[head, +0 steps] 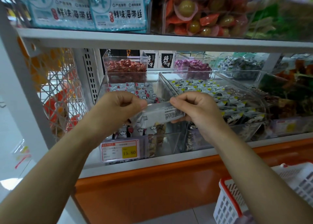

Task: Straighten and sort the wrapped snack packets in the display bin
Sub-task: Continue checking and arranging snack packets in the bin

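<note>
A silver-grey snack packet (159,114) with small black print is held level just above the front of the clear display bin (103,86). My left hand (116,108) pinches its left end, and my right hand (193,110) pinches its right end between thumb and curled fingers. Below and behind the packet, several more grey packets (135,90) with red and white cloud marks lie loosely in the bin, some upright at the front.
A neighbouring clear bin (254,97) to the right holds white packets with yellow corners. Smaller bins of red and purple sweets stand behind. A price tag (120,150) reads 15.80. The upper shelf edge (169,39) runs overhead. A white and red basket (230,200) stands low right.
</note>
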Motion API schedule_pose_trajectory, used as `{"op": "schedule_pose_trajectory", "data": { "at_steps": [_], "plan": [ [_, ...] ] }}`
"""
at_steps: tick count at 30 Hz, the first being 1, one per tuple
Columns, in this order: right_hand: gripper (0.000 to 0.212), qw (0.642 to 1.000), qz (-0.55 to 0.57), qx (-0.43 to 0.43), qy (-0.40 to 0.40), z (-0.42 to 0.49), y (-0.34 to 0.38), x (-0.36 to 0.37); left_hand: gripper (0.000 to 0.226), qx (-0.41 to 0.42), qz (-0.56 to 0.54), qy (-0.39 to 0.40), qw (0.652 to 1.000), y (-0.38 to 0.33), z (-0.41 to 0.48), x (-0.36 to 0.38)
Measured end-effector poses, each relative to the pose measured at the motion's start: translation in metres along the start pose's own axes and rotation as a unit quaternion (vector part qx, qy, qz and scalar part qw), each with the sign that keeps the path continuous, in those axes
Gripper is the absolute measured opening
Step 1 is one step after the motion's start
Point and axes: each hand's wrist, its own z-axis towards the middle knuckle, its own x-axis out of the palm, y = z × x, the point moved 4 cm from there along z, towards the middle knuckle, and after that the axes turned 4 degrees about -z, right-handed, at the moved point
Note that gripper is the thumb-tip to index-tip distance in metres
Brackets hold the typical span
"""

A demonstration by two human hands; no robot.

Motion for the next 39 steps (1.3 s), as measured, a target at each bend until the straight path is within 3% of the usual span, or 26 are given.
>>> {"op": "schedule_pose_trajectory", "data": {
  "at_steps": [4,10,16,20,23,26,28,31,35,39],
  "plan": [
    [0.014,1.0,-0.02,0.008,-0.009,0.002,0.0,-0.003,0.024,-0.024,-0.007,0.06,0.998,0.002,-0.002,0.009],
    [0.013,0.993,-0.025,0.066,0.093,0.005,0.001,-0.014,0.024,-0.006,-0.017,0.055,0.998,0.001,-0.002,0.009],
    [0.011,0.987,0.027,0.107,0.117,0.002,-0.005,-0.017,0.022,0.002,-0.003,0.06,0.998,0.002,-0.002,0.012],
    [0.014,0.989,0.051,0.098,0.097,0.002,-0.009,-0.014,0.017,0.002,0.006,0.024,1.0,0.006,0.0,0.011],
    [0.028,0.987,0.088,0.066,0.118,0.001,-0.004,-0.01,0.015,-0.017,-0.023,-0.044,0.999,0.009,0.003,0.01],
    [0.033,0.997,0.004,0.014,0.079,0.0,0.0,-0.013,0.019,0.0,-0.041,-0.066,0.997,0.007,0.004,0.015],
    [0.028,1.0,-0.013,0.003,0.012,0.002,0.004,-0.023,0.027,0.03,0.004,-0.07,0.997,0.006,0.005,0.018],
    [0.025,0.997,-0.056,-0.013,-0.051,0.005,0.011,-0.038,0.036,0.079,0.179,-0.049,0.979,0.011,0.008,0.021],
    [0.016,0.976,-0.209,-0.049,-0.038,0.003,0.017,-0.033,0.033,0.09,0.348,0.042,0.932,0.028,0.006,0.032],
    [0.026,0.929,-0.359,-0.089,0.006,0.0,0.014,-0.006,0.034,0.081,0.396,0.058,0.913,0.037,0.006,0.031]
  ]
}}
